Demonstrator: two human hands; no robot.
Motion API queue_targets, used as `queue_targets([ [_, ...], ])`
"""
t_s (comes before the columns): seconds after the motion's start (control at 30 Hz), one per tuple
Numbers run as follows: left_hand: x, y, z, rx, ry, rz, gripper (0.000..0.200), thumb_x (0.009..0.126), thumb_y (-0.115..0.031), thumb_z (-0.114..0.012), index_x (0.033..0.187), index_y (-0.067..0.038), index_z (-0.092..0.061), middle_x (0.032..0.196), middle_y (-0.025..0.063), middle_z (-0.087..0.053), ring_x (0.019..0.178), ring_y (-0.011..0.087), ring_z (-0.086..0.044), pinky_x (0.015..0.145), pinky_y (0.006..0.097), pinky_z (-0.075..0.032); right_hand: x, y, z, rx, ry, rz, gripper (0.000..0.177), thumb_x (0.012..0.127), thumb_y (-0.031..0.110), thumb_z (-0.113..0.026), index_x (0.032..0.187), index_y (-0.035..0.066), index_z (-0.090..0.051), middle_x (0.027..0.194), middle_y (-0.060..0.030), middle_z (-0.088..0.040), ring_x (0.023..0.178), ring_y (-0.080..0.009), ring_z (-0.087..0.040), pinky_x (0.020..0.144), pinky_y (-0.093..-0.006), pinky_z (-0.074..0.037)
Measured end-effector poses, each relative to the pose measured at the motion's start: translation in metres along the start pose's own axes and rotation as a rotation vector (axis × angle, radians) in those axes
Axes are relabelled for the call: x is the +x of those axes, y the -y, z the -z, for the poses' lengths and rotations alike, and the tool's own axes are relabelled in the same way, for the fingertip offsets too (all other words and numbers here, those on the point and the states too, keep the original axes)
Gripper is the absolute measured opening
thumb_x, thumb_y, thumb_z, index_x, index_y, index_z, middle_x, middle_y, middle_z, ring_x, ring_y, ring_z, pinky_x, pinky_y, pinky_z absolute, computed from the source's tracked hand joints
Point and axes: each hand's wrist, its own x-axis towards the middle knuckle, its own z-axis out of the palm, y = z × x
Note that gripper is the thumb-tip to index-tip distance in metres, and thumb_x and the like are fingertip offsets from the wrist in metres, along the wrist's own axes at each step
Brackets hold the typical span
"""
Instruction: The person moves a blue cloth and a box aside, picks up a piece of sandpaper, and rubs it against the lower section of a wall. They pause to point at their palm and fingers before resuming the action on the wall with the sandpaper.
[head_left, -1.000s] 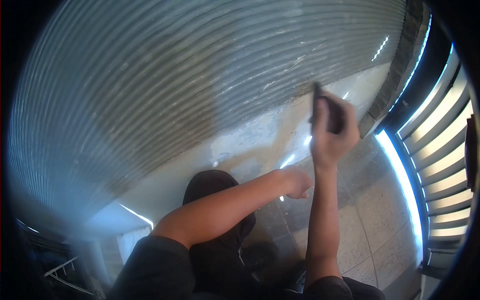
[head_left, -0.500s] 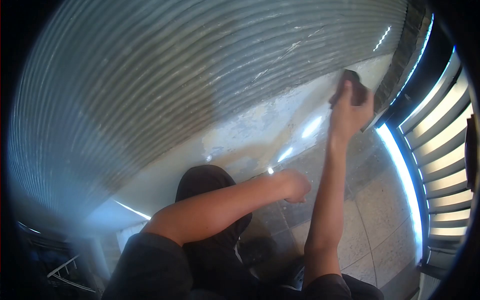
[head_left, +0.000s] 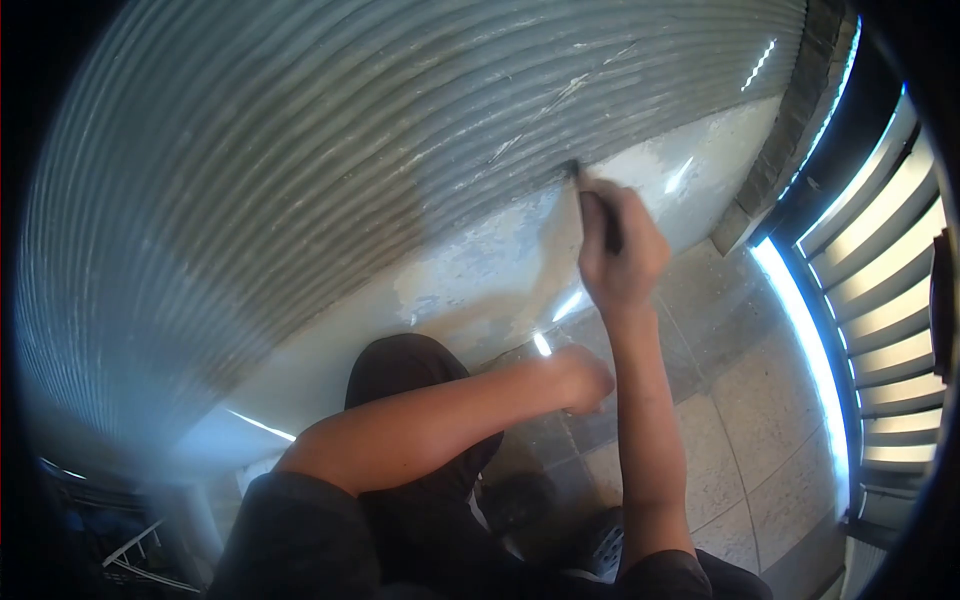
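Note:
My right hand (head_left: pixel 626 250) is wrapped round a dark, flat, block-like tool (head_left: pixel 606 222), held on edge at the lower part of the wall. A narrow pale edge and a dark corner stick out past the fingers, right by the bottom of the corrugated sheet (head_left: pixel 330 150). Below the sheet runs a pale band of wall (head_left: pixel 480 255) with patchy, worn paint. My left forearm lies across my bent knee (head_left: pixel 405 365). At its end my left hand (head_left: pixel 585 380) is curled into a loose fist in front of the wall's base, with nothing showing in it.
Stone-like floor tiles (head_left: pixel 700 440) spread below the wall. A slatted gate (head_left: pixel 890 320) with light coming through stands on the right, beside a brick edge (head_left: pixel 780 150). At the lower left are a pale post (head_left: pixel 190 515) and a thin metal frame (head_left: pixel 135 545).
My right hand has swept left along the pale band with the dark tool, and has turned so the tool shows edge-on. My left hand has hardly moved.

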Motion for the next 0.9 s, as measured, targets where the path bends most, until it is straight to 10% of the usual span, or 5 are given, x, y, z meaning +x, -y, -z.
queue_targets([
  [0.4, -0.006, -0.004, 0.002, -0.033, -0.010, -0.002, 0.039, 0.093, -0.035, -0.064, 0.115, -0.003, -0.068, 0.105, 0.0175, -0.073, 0.100, 0.0372, -0.069, 0.088, 0.0479, -0.054, 0.002, -0.037, -0.009, 0.086, -0.376, -0.487, 0.017, 0.090, 0.000, -0.065, 0.106, 0.001, -0.069, 0.085, -0.0150, -0.068, 0.071, -0.0224, -0.068, 0.062, -0.0287, -0.052],
  [0.57, -0.003, 0.000, -0.004, 0.023, -0.044, -0.032, 0.039, 0.094, -0.037, -0.063, 0.109, -0.001, -0.070, 0.099, 0.0187, -0.073, 0.096, 0.0381, -0.070, 0.084, 0.0492, -0.055, 0.006, -0.033, 0.003, -0.184, 0.021, 0.230, 0.019, 0.087, -0.002, -0.064, 0.106, 0.002, -0.069, 0.084, -0.0132, -0.069, 0.063, -0.0231, -0.067, 0.060, -0.0309, -0.052],
  [0.67, -0.001, -0.001, -0.007, -0.002, -0.024, -0.021, 0.039, 0.095, -0.037, -0.063, 0.107, -0.002, -0.070, 0.097, 0.0188, -0.073, 0.094, 0.0384, -0.070, 0.081, 0.0500, -0.056, 0.024, -0.050, 0.008, 0.007, -0.402, -0.417, 0.015, 0.091, 0.002, -0.064, 0.105, 0.001, -0.068, 0.084, -0.0123, -0.071, 0.071, -0.0244, -0.070, 0.064, -0.0330, -0.053],
  [0.8, -0.003, 0.001, -0.001, 0.019, -0.018, -0.029, 0.039, 0.095, -0.038, -0.063, 0.106, -0.002, -0.070, 0.096, 0.0189, -0.073, 0.094, 0.0389, -0.070, 0.081, 0.0501, -0.056, 0.018, -0.024, 0.009, -0.102, -0.034, 0.274, 0.015, 0.087, -0.004, -0.070, 0.101, 0.001, -0.070, 0.081, -0.0094, -0.071, 0.067, -0.0114, -0.064, 0.061, -0.0271, -0.051],
  [0.9, -0.001, 0.000, -0.008, 0.006, -0.026, -0.032, 0.039, 0.095, -0.038, -0.063, 0.106, -0.002, -0.070, 0.097, 0.0188, -0.073, 0.094, 0.0390, -0.070, 0.081, 0.0500, -0.056, 0.027, -0.060, 0.008, -0.155, -0.354, -0.198, 0.011, 0.092, 0.003, -0.064, 0.100, 0.006, -0.071, 0.082, -0.0094, -0.071, 0.065, -0.0180, -0.068, 0.059, -0.0301, -0.051],
])
